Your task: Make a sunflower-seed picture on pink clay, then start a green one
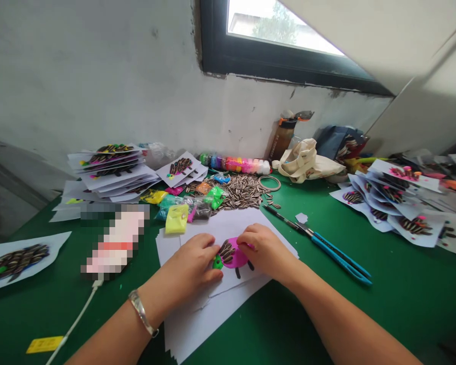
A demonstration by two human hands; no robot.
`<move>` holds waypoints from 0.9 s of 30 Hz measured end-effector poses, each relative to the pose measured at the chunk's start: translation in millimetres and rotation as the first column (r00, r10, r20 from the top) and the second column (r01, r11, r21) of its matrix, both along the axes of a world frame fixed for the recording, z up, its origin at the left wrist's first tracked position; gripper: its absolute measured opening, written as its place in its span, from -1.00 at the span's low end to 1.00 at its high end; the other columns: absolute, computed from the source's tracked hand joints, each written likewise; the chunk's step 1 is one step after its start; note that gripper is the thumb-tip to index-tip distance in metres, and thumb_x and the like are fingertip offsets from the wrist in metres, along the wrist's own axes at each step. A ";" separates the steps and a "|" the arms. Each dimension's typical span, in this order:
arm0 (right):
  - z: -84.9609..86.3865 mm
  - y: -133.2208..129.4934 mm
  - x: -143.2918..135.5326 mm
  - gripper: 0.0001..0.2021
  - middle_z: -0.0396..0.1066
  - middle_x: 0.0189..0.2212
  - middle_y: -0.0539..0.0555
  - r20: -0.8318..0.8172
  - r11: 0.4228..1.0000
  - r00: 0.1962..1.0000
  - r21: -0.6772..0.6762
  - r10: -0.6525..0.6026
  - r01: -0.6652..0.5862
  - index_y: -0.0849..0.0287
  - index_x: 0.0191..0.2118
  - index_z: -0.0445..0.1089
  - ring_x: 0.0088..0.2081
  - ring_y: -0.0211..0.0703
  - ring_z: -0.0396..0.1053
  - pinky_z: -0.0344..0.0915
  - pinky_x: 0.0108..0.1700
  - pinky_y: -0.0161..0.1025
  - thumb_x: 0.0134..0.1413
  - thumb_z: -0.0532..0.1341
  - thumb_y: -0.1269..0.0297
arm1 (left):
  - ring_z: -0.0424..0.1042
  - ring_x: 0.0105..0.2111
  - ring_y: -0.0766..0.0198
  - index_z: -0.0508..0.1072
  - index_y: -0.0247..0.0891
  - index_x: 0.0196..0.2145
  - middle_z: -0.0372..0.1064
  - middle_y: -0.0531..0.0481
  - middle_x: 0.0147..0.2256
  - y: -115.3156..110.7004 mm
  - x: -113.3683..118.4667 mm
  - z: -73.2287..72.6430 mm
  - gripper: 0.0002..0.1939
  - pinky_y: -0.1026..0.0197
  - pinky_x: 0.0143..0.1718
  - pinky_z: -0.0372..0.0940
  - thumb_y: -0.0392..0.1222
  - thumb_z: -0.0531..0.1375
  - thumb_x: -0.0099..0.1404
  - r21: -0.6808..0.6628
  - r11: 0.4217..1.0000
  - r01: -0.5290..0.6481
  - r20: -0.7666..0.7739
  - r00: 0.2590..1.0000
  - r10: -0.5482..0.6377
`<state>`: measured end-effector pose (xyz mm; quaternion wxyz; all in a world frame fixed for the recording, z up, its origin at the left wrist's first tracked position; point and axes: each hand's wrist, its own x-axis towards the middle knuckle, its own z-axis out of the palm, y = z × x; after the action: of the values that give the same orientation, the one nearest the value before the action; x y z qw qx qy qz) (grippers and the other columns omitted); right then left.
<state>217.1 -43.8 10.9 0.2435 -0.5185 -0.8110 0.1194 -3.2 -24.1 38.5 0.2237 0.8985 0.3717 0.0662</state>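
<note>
A small animal picture made of clay lies on a sheet of white paper [228, 296] in front of me. It has a pink clay body [233, 259], a green clay head [217, 262] and dark legs. Striped sunflower seeds [226, 250] cover the left part of the body. My left hand [197, 258] rests on the paper, thumb and fingers apart on either side of the green head. Over the right part of the pink body, my right hand [265, 248] has its fingertips pinched together; whatever is between them is hidden.
Behind the paper lie a heap of sunflower seeds [245, 190] and bagged clay, including a yellow packet [177, 219]. Blue tweezers [340, 256] and a pen [281, 217] lie right. Finished pictures are stacked left [116, 175] and right [399, 195]. A white cable [78, 314] runs at left.
</note>
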 end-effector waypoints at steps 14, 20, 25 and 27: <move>-0.8 1.7 -11.6 -0.79 0.38 -0.50 0.01 0.154 0.999 0.988 -0.047 -0.001 0.008 0.18 -0.50 0.47 -0.38 -0.23 0.25 0.07 -0.27 -0.29 0.10 0.19 0.53 | 0.33 -0.07 0.01 0.48 -0.28 -0.21 0.31 -0.17 -0.12 -1.1 0.1 2.0 -0.82 0.02 0.00 0.27 -0.23 0.21 0.20 -0.011 1.000 -0.005 0.011 1.000 0.005; 0.3 0.8 -8.3 -0.79 0.39 -0.48 0.02 0.060 0.997 0.998 -0.071 0.015 -0.010 0.18 -0.45 0.50 -0.37 -0.23 0.28 0.11 -0.26 -0.30 0.09 0.18 0.54 | 0.33 -0.09 0.01 0.48 -0.27 -0.24 0.31 -0.15 -0.13 -0.2 0.3 -1.1 -0.84 0.03 -0.02 0.27 -0.22 0.21 0.20 0.001 1.000 -0.009 0.018 1.000 0.008; -1.0 5.5 4.0 -0.79 0.38 -0.46 0.00 -0.084 0.996 0.995 -0.075 -0.053 0.047 0.17 -0.41 0.50 -0.35 -0.24 0.30 0.14 -0.28 -0.34 0.07 0.16 0.57 | 0.33 -0.09 0.03 0.47 -0.25 -0.23 0.32 -0.14 -0.13 0.2 -1.0 -3.9 -0.84 0.06 -0.01 0.26 -0.22 0.21 0.20 0.019 1.000 -0.002 0.030 1.000 0.002; -2.4 9.4 7.7 -0.79 0.38 -0.46 0.00 -0.091 0.993 0.992 -0.082 -0.091 0.084 0.17 -0.40 0.50 -0.35 -0.24 0.30 0.15 -0.29 -0.35 0.07 0.16 0.56 | 0.33 -0.08 0.02 0.47 -0.26 -0.22 0.32 -0.14 -0.12 0.0 -1.0 -3.1 -0.83 0.06 0.00 0.26 -0.22 0.21 0.20 0.020 1.000 -0.005 0.033 0.999 0.004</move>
<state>224.8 -34.4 8.5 0.2664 -0.5564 -0.7697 0.1645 -4.2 -24.1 35.4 0.2204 0.8987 0.3694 0.0851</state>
